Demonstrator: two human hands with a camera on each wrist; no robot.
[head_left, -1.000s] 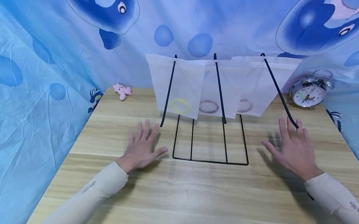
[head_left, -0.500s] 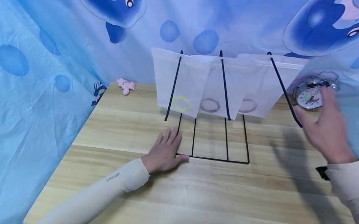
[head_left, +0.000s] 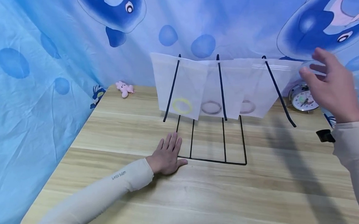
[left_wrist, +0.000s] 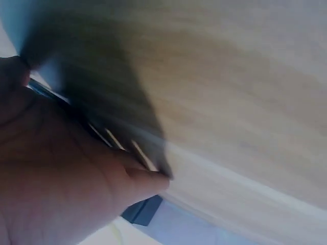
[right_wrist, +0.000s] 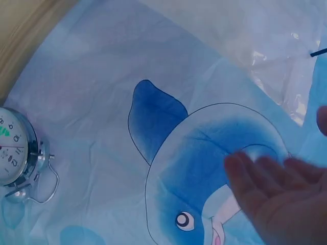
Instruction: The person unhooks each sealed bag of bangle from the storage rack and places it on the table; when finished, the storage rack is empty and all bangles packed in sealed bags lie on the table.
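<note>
has left hand (head_left: 166,158) spread over near left corner of rack (head_left: 222,90), right hand (head_left: 334,84) loose near its right bag (head_left: 262,87), and might knock it off by bumping.

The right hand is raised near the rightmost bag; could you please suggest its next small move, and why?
I'd probably ease the right hand toward the upper edge of the rightmost bag: it is raised beside that bag and holds nothing, while the left hand lies over the rack's near left corner, perhaps steadying it.
</note>
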